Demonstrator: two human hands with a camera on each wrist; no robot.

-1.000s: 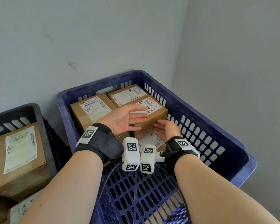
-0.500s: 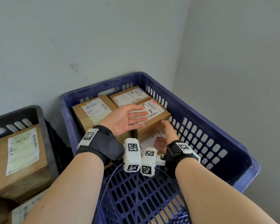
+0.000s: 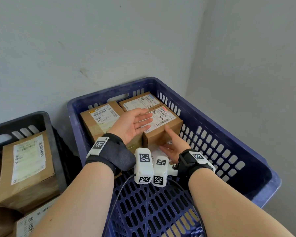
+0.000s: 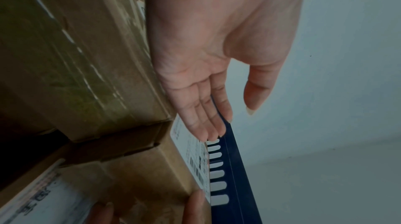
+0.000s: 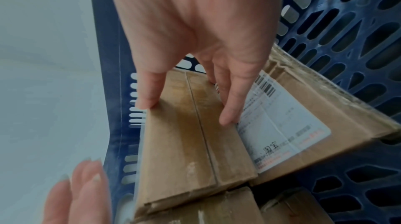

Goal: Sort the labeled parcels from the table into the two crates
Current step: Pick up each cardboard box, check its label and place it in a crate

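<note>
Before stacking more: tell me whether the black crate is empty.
No. The black crate holds a labeled cardboard parcel.

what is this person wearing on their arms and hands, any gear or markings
Bare forearms and bare hands: no sleeves, no gloves. The left hand has a black padded wrist wrap with a white square-code tag. The right hand has a black wrist strap with a similar white tag. Two white boxy camera modules with black square codes sit between the wrists, with a thin black cable trailing down.
</note>
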